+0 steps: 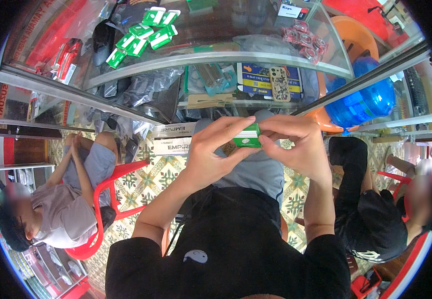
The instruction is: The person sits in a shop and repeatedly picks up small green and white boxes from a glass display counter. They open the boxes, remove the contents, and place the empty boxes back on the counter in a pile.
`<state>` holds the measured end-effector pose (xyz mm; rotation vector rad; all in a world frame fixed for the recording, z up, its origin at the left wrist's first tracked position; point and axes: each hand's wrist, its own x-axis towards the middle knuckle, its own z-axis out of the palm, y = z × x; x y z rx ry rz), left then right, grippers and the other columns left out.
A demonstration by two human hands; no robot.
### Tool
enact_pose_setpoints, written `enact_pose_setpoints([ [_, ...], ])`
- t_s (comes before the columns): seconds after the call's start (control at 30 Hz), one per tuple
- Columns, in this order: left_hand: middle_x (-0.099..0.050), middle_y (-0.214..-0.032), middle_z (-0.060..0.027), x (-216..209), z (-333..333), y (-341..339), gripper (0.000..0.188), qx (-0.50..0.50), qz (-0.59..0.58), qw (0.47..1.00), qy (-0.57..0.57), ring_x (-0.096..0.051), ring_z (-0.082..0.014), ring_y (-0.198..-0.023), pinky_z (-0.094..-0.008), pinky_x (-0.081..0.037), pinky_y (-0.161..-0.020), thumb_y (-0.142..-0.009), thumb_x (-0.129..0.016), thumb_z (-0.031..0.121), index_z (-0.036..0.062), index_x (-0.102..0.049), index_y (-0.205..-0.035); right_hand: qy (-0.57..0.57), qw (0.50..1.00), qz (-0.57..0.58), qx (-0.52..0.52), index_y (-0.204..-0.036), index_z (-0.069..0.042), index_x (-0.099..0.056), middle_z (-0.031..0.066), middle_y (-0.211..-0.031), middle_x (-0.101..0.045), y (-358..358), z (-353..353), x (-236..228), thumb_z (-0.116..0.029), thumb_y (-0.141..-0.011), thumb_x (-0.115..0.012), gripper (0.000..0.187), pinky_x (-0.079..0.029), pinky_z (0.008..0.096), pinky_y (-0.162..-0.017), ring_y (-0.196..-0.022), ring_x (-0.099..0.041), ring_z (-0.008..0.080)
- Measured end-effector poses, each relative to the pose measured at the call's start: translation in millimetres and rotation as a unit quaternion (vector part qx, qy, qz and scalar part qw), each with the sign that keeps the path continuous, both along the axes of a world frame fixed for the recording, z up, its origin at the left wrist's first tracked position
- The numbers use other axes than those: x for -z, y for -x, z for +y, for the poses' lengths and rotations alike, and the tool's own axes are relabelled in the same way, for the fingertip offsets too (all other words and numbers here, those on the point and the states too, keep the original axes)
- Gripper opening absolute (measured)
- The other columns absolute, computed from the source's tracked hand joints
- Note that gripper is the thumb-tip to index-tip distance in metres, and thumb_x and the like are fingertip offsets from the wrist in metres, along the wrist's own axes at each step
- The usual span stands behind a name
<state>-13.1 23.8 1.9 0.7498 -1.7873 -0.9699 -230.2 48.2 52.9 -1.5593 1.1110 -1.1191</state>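
A small green and white box [247,135] is held up in front of my body, above my lap. My left hand [215,149] grips its left side, fingers along the far edge and thumb on the near edge. At the box's right end my right hand [299,143] pinches it between thumb and fingers. Several similar green and white boxes [138,42] lie in a loose group on the glass counter [216,40], ahead and to the left. Farther right on that counter sits a heap of red items in clear wrapping [305,41].
Under the glass are a patterned phone case [279,82] and clear plastic bags [151,84]. A blue water jug [363,97] stands at right. Cartons [171,145] lie left of my hands. One person sits on a red chair [98,214] at left; another person [375,219] sits at right.
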Motion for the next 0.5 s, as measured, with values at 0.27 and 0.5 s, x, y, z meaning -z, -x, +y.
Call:
enact_pose_setpoints([
  [0.27, -0.077, -0.123, -0.0134, -2.7, 2.1, -3.9, 0.065, -0.006, -0.062, 0.998, 0.011, -0.075, -0.0202, -0.104, -0.0321, -0.064, -0.086, -0.08, -0.09, -0.004, 0.0071, -0.072, -0.141, 0.104, 0.985, 0.12, 0.068, -0.108, 0.007, -0.078, 0.0156, -0.089, -0.078, -12.4, 5.6, 3.4, 0.006, -0.084, -0.076, 0.024, -0.061, 0.03, -0.072, -0.078, -0.078, 0.0201],
  [0.5, -0.076, -0.119, -0.0113, 1.0, 2.4, -5.2, 0.059, 0.02, -0.006, 0.999, -0.05, -0.075, -0.0163, -0.096, -0.0304, -0.063, -0.076, -0.084, -0.088, -0.003, 0.0081, -0.073, -0.14, 0.021, 0.993, 0.08, 0.079, -0.108, 0.006, -0.079, 0.0131, -0.087, -0.079, -7.5, 3.1, 12.1, 0.005, -0.086, -0.077, 0.022, -0.062, 0.0296, -0.072, -0.08, -0.079, 0.0163],
])
